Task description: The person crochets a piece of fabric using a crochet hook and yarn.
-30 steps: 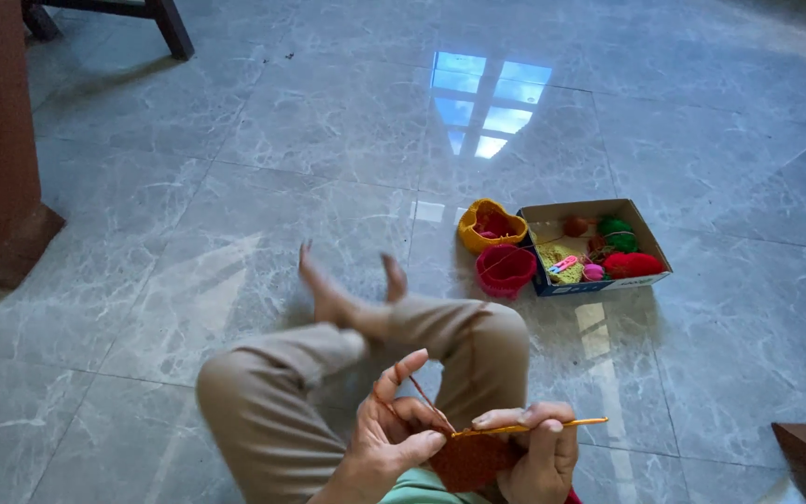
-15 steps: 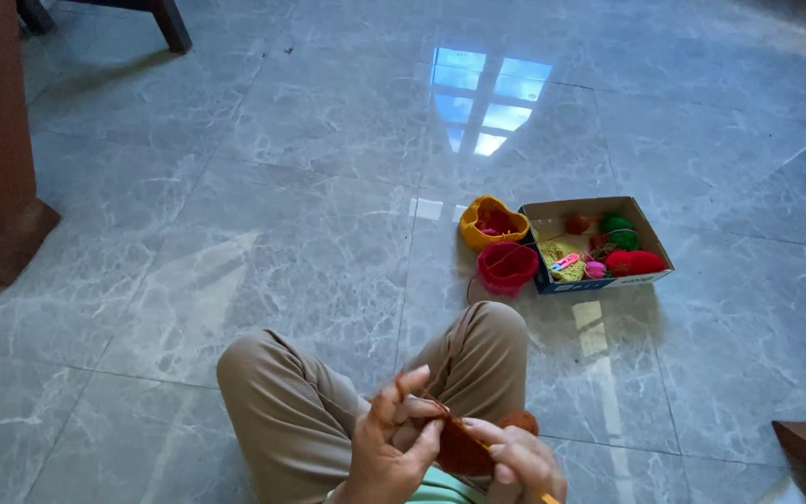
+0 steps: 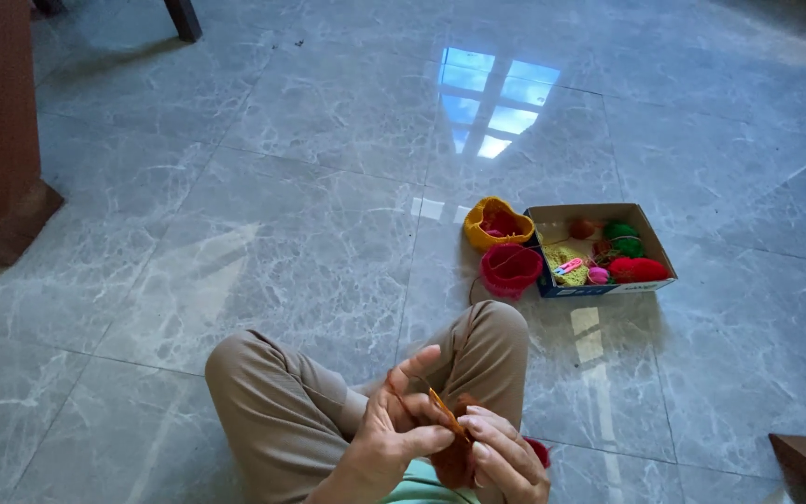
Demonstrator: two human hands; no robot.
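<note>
In the head view, the left hand (image 3: 394, 431) pinches a thin orange hook (image 3: 444, 413) slanting down-right into the rust-brown crocheted piece (image 3: 456, 457), which the right hand (image 3: 506, 455) grips just beside it, over the lap.

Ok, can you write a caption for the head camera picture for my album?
Sitting cross-legged on a grey marble floor, two hands, left hand and right hand, work brown yarn with a crochet hook.
</note>
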